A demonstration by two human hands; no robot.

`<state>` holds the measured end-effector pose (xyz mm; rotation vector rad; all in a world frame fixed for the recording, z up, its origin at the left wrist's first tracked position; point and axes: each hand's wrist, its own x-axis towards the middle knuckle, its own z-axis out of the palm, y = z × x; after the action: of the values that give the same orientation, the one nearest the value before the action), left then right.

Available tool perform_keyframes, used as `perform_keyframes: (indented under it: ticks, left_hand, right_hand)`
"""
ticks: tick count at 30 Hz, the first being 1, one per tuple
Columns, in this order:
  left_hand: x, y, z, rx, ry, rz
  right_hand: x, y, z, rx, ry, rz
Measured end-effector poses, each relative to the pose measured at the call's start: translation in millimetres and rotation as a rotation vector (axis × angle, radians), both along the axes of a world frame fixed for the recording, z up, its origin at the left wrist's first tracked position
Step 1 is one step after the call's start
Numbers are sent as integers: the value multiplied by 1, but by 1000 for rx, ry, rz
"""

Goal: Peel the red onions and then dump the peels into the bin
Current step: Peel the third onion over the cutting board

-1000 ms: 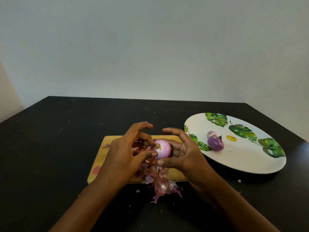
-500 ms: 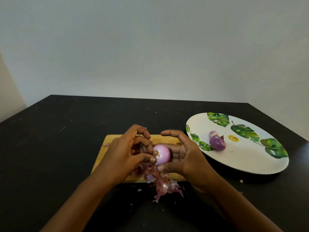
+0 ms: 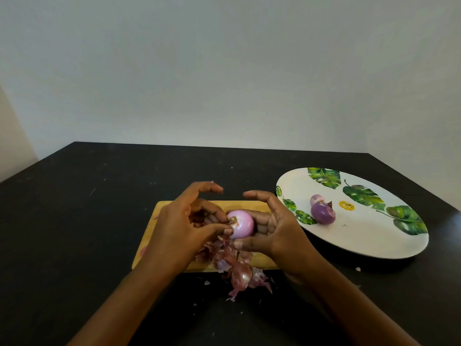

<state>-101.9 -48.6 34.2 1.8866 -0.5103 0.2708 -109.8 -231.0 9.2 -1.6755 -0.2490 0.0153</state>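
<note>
Right hand (image 3: 279, 228) cups the onion (image 3: 241, 224), left hand (image 3: 179, 226) pinches its root, fingertips partly hidden.

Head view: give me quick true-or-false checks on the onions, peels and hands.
The right hand cradles the pale onion over the cutting board. True.
The left hand is idle, away from it. False: its fingertips pinch at the root end.
Two onions sit on the plate. True.
The peels are on that plate. False: the peels are heaped at the board's near edge, spilling onto the table.
A bin stands beside the board. False: none is in view.
</note>
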Motion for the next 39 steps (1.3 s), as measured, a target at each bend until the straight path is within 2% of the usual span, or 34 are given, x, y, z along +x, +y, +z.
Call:
perform_keyframes:
  ticks: [4,15,23,26,31,36,39]
  left_hand:
    - [-1,0,0,60,-6,29]
    - [6,3,-4,166,74,-95]
    - [8,4,-9,168,75,-134]
    - [5,1,-8,157,16,-125]
    - [-1,-4,-5,26,-85,-35]
    - [0,1,-6,-27,-198,85]
    - [1,2,-5,-90,-166,119]
  right_hand:
    - [-1,2,-1,-26,-26,-5]
    - [-1,6,-6,-150,-86,16]
    - [-1,8,-7,-157,-59,-27]
    - [-2,9,-4,-90,-35,-46]
    - [-2,10,1,127,11,-68]
    - [-1,8,4,357,91,-60]
    - [1,4,4,458,122,-31]
